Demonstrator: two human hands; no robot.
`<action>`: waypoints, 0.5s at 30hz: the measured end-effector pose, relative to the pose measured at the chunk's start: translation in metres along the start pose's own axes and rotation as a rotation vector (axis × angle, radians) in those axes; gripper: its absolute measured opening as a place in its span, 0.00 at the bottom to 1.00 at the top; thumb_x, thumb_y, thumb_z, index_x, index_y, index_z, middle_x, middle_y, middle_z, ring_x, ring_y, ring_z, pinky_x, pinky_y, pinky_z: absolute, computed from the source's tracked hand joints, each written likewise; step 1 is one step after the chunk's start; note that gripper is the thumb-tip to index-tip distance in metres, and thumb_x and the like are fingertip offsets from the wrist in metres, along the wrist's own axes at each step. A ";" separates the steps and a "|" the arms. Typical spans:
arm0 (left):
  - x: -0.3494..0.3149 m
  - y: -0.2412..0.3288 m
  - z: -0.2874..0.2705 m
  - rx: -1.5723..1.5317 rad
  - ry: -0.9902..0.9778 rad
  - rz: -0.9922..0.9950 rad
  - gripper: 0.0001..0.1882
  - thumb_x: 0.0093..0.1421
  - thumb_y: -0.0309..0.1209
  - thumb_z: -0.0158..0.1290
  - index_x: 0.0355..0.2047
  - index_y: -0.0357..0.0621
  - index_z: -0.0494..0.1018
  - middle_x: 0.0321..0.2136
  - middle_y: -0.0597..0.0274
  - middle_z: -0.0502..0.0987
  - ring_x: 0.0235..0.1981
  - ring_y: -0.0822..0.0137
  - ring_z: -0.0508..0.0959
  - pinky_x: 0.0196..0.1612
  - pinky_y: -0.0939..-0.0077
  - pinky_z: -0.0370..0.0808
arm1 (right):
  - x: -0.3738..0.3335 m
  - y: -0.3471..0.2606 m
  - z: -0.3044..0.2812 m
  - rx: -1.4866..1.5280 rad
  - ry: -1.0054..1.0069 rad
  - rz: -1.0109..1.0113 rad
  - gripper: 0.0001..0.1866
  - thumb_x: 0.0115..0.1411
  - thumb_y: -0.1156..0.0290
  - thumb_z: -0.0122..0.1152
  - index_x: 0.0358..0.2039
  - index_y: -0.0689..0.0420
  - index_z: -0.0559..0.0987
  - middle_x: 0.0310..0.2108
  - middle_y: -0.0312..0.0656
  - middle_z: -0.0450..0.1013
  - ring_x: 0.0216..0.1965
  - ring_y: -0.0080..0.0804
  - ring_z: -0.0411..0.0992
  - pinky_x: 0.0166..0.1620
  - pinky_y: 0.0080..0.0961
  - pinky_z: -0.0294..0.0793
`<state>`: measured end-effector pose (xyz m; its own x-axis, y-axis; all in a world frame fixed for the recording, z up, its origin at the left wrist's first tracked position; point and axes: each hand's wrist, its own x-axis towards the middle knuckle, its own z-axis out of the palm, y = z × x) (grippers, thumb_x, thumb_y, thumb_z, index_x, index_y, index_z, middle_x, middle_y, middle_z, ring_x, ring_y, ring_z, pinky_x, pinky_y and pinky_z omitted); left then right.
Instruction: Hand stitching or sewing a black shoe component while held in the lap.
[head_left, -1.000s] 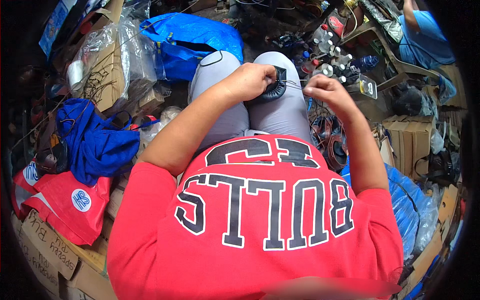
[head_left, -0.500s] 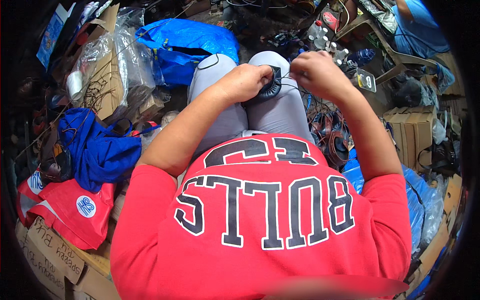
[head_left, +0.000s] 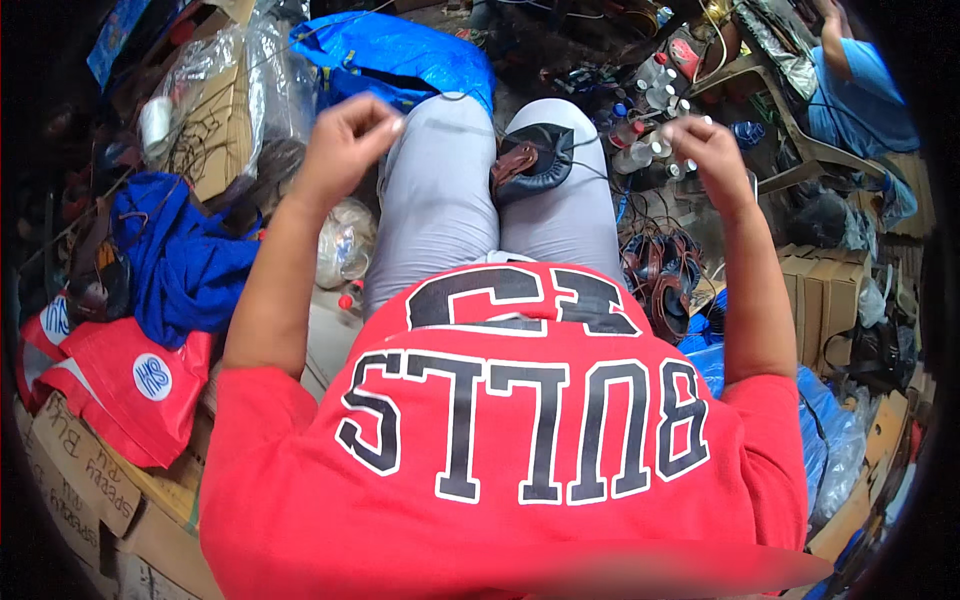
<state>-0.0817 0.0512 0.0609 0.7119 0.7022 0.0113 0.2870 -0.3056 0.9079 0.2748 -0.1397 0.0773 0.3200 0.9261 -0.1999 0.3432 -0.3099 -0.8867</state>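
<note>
A black leather shoe upper with a puckered rim and a brown leather part lies across my right thigh, near the knee. Neither hand touches it. My left hand is raised beside my left knee, its fingers closed in a pinch. A faint, blurred strand of thread runs from those fingertips across the knee toward the upper. On the other side, my right hand is also pinched, held up in front of several plastic bottles. Its end of the thread is too thin to follow clearly.
A blue bag lies beyond my knees. At left are blue cloth, a red bag and plastic-wrapped cardboard. Bottles, brown leather uppers and a carton stand at right. Another person's arm shows far right.
My hands were together at the shoe upper and have swung apart, left hand to the left, right hand to the right. My left hand has let go of the upper, which now rests on my thigh.
</note>
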 end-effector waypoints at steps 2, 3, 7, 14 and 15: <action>0.012 0.027 0.012 -0.342 0.037 0.138 0.04 0.57 0.25 0.52 0.27 0.37 0.73 0.25 0.66 0.73 0.29 0.77 0.71 0.36 0.82 0.68 | 0.014 -0.020 0.018 0.385 0.038 -0.171 0.12 0.56 0.64 0.59 0.32 0.61 0.78 0.29 0.36 0.73 0.32 0.22 0.69 0.38 0.19 0.67; 0.020 0.041 0.026 -0.523 -0.003 0.251 0.04 0.57 0.25 0.52 0.27 0.37 0.73 0.26 0.65 0.74 0.29 0.77 0.72 0.36 0.83 0.68 | 0.022 -0.028 0.038 0.570 0.054 -0.250 0.13 0.58 0.63 0.57 0.34 0.61 0.77 0.31 0.37 0.73 0.33 0.22 0.69 0.40 0.18 0.67; 0.012 0.074 0.077 -0.787 -0.534 0.274 0.12 0.63 0.35 0.46 0.32 0.39 0.72 0.29 0.61 0.74 0.32 0.73 0.74 0.39 0.81 0.69 | 0.017 -0.062 0.089 0.951 -0.392 -0.224 0.13 0.63 0.62 0.49 0.31 0.59 0.73 0.30 0.38 0.72 0.33 0.23 0.70 0.39 0.18 0.68; -0.016 -0.025 -0.015 0.581 -0.061 0.530 0.05 0.47 0.24 0.56 0.26 0.40 0.73 0.22 0.56 0.70 0.28 0.58 0.72 0.32 0.70 0.70 | -0.037 0.021 0.025 -0.505 -0.164 -0.112 0.13 0.59 0.68 0.56 0.42 0.59 0.76 0.34 0.39 0.76 0.34 0.21 0.70 0.39 0.20 0.69; -0.013 -0.038 -0.058 0.687 -0.003 0.488 0.05 0.49 0.26 0.56 0.28 0.40 0.74 0.23 0.57 0.72 0.29 0.60 0.73 0.33 0.70 0.70 | -0.046 0.047 0.000 -0.411 -0.077 -0.097 0.13 0.58 0.68 0.57 0.42 0.58 0.76 0.35 0.39 0.76 0.35 0.20 0.70 0.40 0.20 0.68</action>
<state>-0.1392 0.0908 0.0501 0.8588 0.3883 0.3342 0.2723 -0.8985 0.3443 0.2759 -0.1967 0.0444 0.2075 0.9636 -0.1685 0.6967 -0.2665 -0.6660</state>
